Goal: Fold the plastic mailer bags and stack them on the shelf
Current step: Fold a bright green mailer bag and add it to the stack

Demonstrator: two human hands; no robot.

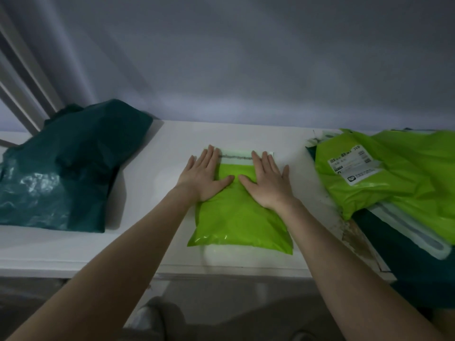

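1. Closest to me, my two forearms come in from the bottom corners, and past them is the front edge of the white shelf (73,252). The floor below is so dark I can't make out what's down there.

2. Mid-shelf sits the lime green mailer bag (240,222), lying flat and already folded once, I'd say. The sealing flap strip (236,157) pokes out at its far end.

3. My left hand (204,175) and right hand (267,182) are both flat on the bag's far half, fingers straight and together, thumbs nearly touching in the middle. Looks like I'm mid-fold, pressing air out and flattening the crease.

4. My guess for the next move: tuck that flap or fold the bag over again, then slide it onto a pile. It's slippery plastic, so I'd keep the pressure even.

5. To the right is a messy heap of green bags (394,178) with a shipping label (353,166), cut off by the frame and blurry, so the text is unreadable.

6. Far left is a crumpled dark teal bag (69,168), unfolded. I can't tell if it's one bag or several. Behind it all is just a dim wall (246,57).
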